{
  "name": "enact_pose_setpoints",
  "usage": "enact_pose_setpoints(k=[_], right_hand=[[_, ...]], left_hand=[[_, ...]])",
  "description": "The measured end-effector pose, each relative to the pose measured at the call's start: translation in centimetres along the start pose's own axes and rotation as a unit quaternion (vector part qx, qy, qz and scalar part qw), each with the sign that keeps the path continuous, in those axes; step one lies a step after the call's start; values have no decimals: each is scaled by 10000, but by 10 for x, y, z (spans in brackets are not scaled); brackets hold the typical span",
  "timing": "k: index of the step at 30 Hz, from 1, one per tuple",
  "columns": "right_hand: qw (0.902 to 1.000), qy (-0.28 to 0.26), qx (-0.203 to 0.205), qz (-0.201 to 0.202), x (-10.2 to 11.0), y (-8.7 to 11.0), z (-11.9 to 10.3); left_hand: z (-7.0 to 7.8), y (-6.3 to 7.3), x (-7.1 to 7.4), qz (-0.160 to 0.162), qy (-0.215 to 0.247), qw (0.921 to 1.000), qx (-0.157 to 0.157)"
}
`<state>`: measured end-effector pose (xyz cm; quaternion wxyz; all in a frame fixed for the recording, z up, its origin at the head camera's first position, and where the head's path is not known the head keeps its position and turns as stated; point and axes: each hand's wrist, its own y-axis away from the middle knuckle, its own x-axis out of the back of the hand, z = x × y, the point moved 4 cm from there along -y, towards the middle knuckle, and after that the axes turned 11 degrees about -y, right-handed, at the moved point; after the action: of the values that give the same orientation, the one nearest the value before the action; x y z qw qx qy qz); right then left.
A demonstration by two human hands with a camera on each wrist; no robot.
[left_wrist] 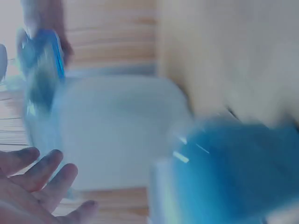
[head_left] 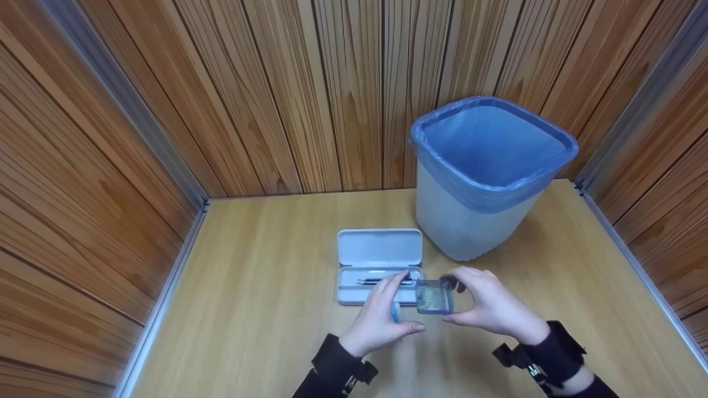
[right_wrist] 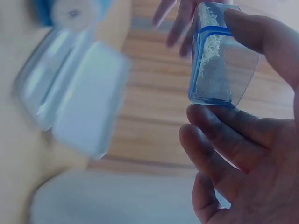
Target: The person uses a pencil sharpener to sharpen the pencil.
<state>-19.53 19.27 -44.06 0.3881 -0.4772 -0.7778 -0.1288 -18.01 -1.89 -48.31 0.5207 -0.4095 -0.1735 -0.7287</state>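
Observation:
My right hand [head_left: 489, 298] pinches a small clear plastic box with a blue rim [right_wrist: 210, 60] between thumb and fingers. Pale, fine shavings [right_wrist: 212, 46] lie inside it. Just to its left, my left hand [head_left: 379, 320] has thumb and index finger spread apart, with nothing between them; its other fingers [left_wrist: 58, 184] are stretched out in the left wrist view. Below that hand stands a blue object [head_left: 395, 312], mostly hidden by it from the head; the right wrist view shows a round pale disc on it. Behind both hands an open pencil case [head_left: 380, 247] holds several pencils [head_left: 368, 282].
A pale bin [head_left: 470, 221] with a blue liner [head_left: 492, 149] stands at the back right, close to the pencil case. Wood-panelled walls [head_left: 359, 99] with grey metal edges enclose the wooden table [head_left: 249, 276] at the back and sides.

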Motion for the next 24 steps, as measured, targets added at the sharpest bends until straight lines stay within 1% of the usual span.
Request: enact_pose_setpoints(k=[3,6,7,8,9,11,12,13,14,15,17,18,19,21,24], right_hand=[[9995,-31,303,-110,-4,-10,-13],[9984,-8,534,-207,-10,-17,-20],[9978,14,639,-169,-9,-19,-21],[9970,30,767,-36,-8,-22,-21],[9954,57,942,178,-4,-25,-21],[9877,152,1326,819,10,-35,-20],[9805,269,1497,1241,20,-41,-19],[9705,455,1638,1709,31,-48,-17],[9599,617,1685,2152,43,-56,-14],[9502,806,1650,2519,54,-64,-11],[9364,1170,1358,3016,77,-77,-3],[9314,1327,1209,3165,87,-80,1],[9296,1435,1055,3228,97,-83,6],[9316,1542,818,3188,113,-85,15],[9421,1578,767,2859,130,-84,27]], left_hand=[[6,-2,7,81,469,9989,-6],[3,0,12,322,707,9970,32],[1,1,13,448,734,9963,28],[-2,2,15,530,814,9952,84],[-5,4,17,623,856,9943,125],[-12,7,19,776,941,9923,232],[-16,9,21,846,931,9917,282],[-20,11,21,880,967,9908,337],[-24,13,21,894,988,9903,393],[-27,16,21,901,972,9902,438],[-34,21,20,850,986,9901,530],[-37,25,19,807,1001,9900,588],[-40,28,18,758,1028,9897,643],[-45,33,16,673,1060,9891,774],[-52,39,15,685,1075,9877,904]])
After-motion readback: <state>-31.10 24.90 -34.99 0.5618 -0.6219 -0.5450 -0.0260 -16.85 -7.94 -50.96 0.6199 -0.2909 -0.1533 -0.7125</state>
